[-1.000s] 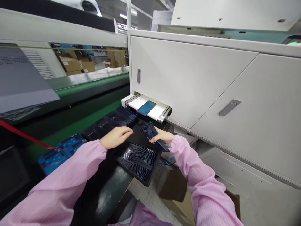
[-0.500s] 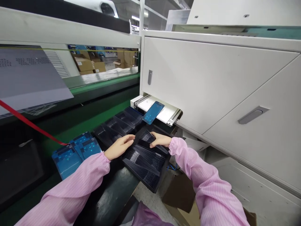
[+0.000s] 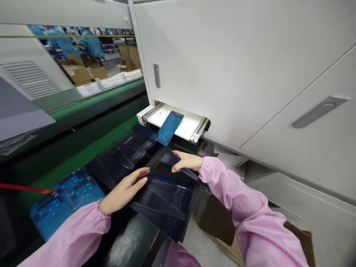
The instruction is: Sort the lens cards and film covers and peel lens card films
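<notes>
Cabinet [image 3: 236,66], white, with grey recessed handles, fills the right and upper view; a short white outfeed conveyor [image 3: 191,126] juts from a slot at its base. Green belt line [image 3: 91,137] runs along the left, with blue-filmed panels [image 3: 61,200] lying on it. Fanned rows of dark thin panels [image 3: 164,204] spread below the conveyor. One blue-filmed panel [image 3: 169,128] tilts off the conveyor's front edge. Left hand [image 3: 125,191], fingers extended together, rests flat on the near fanned row. Right hand [image 3: 186,162] pinches a small fanned stack [image 3: 168,155] between thumb and fingers.
</notes>
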Demonstrator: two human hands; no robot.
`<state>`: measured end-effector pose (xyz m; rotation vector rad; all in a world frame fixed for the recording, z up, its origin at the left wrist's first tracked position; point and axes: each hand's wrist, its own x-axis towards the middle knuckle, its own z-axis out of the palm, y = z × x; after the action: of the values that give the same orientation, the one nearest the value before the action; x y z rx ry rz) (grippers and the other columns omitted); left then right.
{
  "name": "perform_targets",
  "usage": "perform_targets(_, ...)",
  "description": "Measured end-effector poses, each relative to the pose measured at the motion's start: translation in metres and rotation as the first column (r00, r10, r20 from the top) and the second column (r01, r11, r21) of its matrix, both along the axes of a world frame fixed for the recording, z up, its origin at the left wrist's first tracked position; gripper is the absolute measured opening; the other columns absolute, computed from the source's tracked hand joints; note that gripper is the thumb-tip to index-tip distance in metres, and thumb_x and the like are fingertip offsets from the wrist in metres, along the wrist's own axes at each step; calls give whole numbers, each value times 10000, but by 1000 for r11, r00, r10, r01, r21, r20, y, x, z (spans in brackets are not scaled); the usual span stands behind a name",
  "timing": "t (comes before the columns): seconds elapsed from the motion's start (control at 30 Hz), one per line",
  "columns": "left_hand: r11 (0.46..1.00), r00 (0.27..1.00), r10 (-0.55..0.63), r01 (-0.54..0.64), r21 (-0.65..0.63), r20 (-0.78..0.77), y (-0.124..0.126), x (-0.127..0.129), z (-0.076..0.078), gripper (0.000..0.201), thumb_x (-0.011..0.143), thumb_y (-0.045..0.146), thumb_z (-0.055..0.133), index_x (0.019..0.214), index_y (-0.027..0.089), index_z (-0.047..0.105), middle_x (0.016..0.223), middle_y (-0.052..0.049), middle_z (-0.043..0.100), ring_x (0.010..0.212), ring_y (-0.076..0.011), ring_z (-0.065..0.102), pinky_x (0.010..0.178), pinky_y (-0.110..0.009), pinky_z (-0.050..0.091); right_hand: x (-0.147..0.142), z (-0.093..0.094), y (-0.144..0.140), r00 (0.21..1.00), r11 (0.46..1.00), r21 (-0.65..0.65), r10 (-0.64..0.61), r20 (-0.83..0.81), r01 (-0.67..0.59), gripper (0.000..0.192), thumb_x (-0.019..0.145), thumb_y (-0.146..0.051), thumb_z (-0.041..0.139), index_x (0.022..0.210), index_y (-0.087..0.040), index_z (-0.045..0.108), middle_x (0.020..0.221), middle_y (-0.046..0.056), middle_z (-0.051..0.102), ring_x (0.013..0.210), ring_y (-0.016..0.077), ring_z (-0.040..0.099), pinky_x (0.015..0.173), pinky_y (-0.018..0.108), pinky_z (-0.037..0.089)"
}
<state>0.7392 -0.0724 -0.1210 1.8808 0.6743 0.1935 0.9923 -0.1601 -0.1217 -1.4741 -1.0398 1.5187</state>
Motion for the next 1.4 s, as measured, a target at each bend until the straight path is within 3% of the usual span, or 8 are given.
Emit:
perform_targets(0.17,1000,996,22,-20,22,-81,5,2,4,387,848,479,485,1198,338,574,1316,-7,558,1233,-283,486,1077,-465,346,8,-7,-1,1000,1000,15,5,26,-5,557,541,-151,748,1051,-178,524,840,-19,600,746,138,568,627,242,485)
perform_targets(0.37,978,992,111,-119,-171,-56,6,6,-5,494,845,485,505,1314,338,451,1385,-30,489,1268,-277,452,1079,-476,345,-3,-20,2,979,997,3,76,188,-78,702,543,-245,792,1180,-177,503,918,23,632,800,197,599,694,314,500)
perform_targets(0.47,960,988,156,-150,-237,8,6,12,-17,576,895,489,424,1415,287,280,1455,-58,395,1304,-247,410,1101,-440,312,-17,-21,1,928,995,-10,96,360,-99,788,523,-311,806,1226,-171,478,912,51,622,747,207,591,656,331,479)
perform_targets(0.63,981,994,71,-54,-186,87,11,34,-30,592,918,512,356,1438,248,253,1486,-56,347,1362,-227,309,1146,-403,204,-24,-18,-6,791,986,40,106,603,-162,577,543,-471,789,1013,-170,642,929,103,597,944,313,543,781,416,454)
perform_targets(0.8,959,986,33,16,-282,166,17,46,-39,582,933,547,200,1373,223,402,1445,-52,420,1352,-229,329,1130,-410,235,-20,-23,-15,867,998,41,15,499,-41,944,562,-556,779,1341,-161,420,1000,96,626,889,267,604,811,416,478)
perform_targets(1.07,949,979,10,54,-309,202,16,43,-42,562,907,575,294,1276,216,523,1298,-55,572,1210,-239,500,1074,-399,321,-15,-27,-82,893,951,305,-100,439,-43,492,837,-486,561,1259,-233,537,1323,55,534,1268,266,442,1100,432,283)
perform_targets(1.27,878,983,107,-23,-477,149,12,52,-44,629,890,618,254,1300,202,488,1295,-62,579,1182,-221,534,1009,-340,411,-66,-42,-92,670,856,422,-503,546,299,413,938,-467,350,1111,-220,630,1131,94,649,1099,264,573,984,405,401)
perform_targets(1.4,895,985,126,-62,-442,116,18,59,-33,632,897,605,249,1271,175,524,1308,-84,570,1208,-240,513,1029,-369,394,-71,-31,-80,674,896,367,-434,597,251,418,928,-489,369,1004,-222,681,965,81,700,961,275,632,884,397,452)
